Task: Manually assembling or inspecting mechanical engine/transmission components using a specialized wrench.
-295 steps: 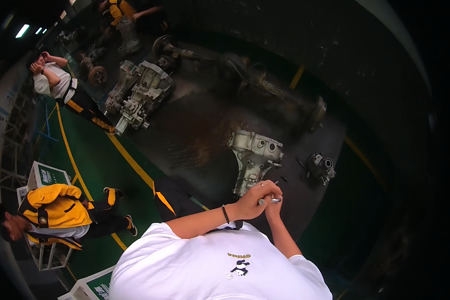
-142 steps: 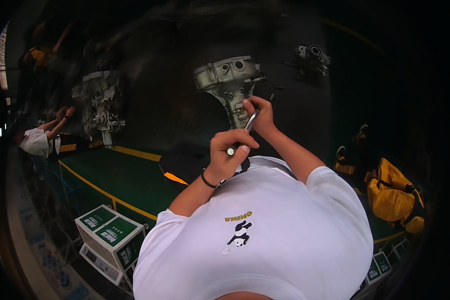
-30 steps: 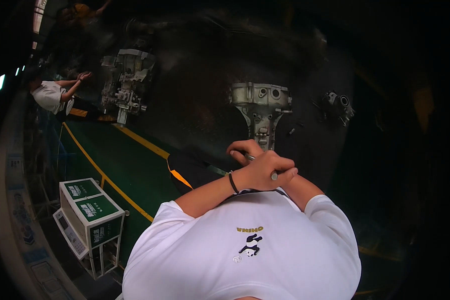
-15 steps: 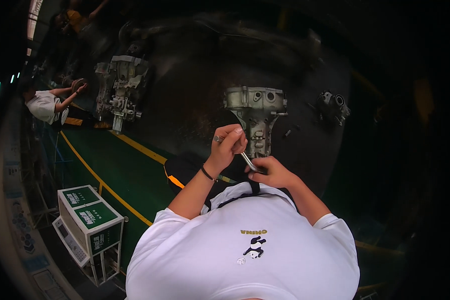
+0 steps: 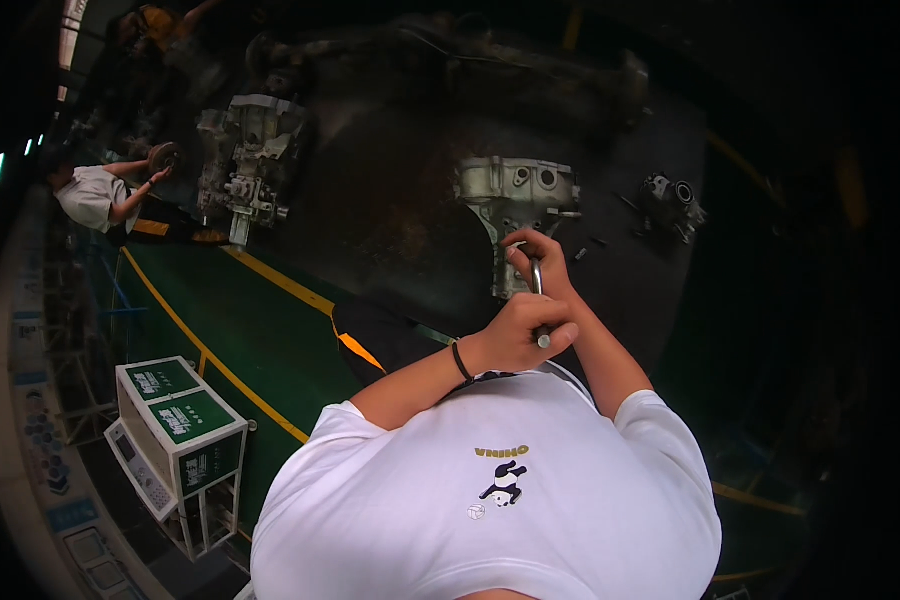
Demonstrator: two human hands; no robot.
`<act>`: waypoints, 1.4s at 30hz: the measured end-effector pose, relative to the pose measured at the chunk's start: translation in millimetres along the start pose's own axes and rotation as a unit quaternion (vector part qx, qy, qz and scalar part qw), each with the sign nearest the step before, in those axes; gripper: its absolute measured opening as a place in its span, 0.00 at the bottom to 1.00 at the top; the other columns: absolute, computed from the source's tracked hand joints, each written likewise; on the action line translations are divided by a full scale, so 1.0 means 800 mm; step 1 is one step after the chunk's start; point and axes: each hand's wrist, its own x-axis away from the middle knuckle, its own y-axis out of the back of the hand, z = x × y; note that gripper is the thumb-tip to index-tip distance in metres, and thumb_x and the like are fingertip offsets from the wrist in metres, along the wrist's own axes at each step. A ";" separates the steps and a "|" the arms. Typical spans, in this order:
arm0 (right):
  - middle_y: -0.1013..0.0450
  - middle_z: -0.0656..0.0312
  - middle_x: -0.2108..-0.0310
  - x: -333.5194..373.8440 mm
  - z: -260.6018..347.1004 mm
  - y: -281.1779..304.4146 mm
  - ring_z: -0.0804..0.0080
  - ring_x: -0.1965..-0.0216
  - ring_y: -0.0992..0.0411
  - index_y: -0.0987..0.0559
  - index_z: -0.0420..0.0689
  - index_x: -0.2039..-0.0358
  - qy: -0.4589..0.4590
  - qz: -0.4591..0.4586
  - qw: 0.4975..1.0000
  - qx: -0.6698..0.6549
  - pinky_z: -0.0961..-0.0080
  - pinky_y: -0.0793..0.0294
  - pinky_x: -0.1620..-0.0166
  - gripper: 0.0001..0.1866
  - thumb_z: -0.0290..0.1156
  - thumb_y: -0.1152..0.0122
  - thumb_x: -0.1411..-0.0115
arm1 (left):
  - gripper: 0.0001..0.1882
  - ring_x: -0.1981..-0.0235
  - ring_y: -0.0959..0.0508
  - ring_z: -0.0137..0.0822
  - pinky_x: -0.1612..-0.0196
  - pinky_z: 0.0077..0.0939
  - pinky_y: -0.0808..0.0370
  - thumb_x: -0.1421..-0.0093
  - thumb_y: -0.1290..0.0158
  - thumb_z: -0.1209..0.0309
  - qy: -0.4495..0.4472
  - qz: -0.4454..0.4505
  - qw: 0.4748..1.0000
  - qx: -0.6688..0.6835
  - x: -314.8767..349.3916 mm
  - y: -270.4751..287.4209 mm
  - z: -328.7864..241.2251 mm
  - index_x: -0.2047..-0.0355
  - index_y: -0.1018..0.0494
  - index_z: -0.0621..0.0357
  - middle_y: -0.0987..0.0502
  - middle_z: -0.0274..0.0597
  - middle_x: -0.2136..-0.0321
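My left hand [image 5: 528, 332] is closed round a shiny metal rod [image 5: 537, 278], whose round near end pokes out beside the thumb, close to my shirt. Farther out, my right hand [image 5: 540, 258] has its fingers curled at the rod's far end, which they partly hide. Whether the rod belongs to a wrench I cannot tell. Just beyond my hands lies a grey metal gearbox housing [image 5: 518, 186], wide at its far end, with round holes. My right hand covers part of its narrow near end.
A smaller metal assembly [image 5: 673, 205] lies at the right, with small loose parts [image 5: 582, 253] nearer. Another gearbox [image 5: 255, 165] stands at the left, beside a co-worker [image 5: 100, 197] holding a round part. A green-and-white cabinet [image 5: 185, 420] on a frame stands at the near left.
My left hand has come nearer to my body and to the right with the rod. My right hand has moved away from me, to the rod's far end. The rod has swung round.
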 end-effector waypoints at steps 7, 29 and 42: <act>0.32 0.69 0.78 0.033 -0.008 0.001 0.84 0.76 0.39 0.21 0.40 0.64 0.078 0.008 0.997 0.002 0.81 0.40 0.72 0.05 0.25 0.39 0.41 | 0.09 0.85 0.31 0.38 0.80 0.31 0.35 0.45 0.43 0.73 -0.059 0.029 0.997 -0.031 0.024 -0.005 0.000 0.81 0.28 0.60 0.32 0.40 0.86; 0.33 0.65 0.73 0.048 0.000 0.014 0.77 0.69 0.36 0.26 0.39 0.67 0.075 0.053 0.995 0.022 0.79 0.36 0.64 0.03 0.23 0.44 0.41 | 0.17 0.82 0.31 0.38 0.77 0.31 0.35 0.41 0.39 0.58 -0.104 0.035 0.993 -0.041 0.033 0.015 -0.001 0.78 0.28 0.57 0.33 0.37 0.84; 0.28 0.62 0.53 0.083 -0.034 0.042 0.73 0.50 0.30 0.31 0.42 0.42 0.040 0.053 0.997 -0.040 0.75 0.31 0.45 0.24 0.21 0.46 0.40 | 0.25 0.84 0.33 0.36 0.77 0.29 0.35 0.31 0.53 0.56 -0.066 -0.052 0.996 -0.034 0.021 0.018 -0.006 0.80 0.31 0.63 0.32 0.40 0.85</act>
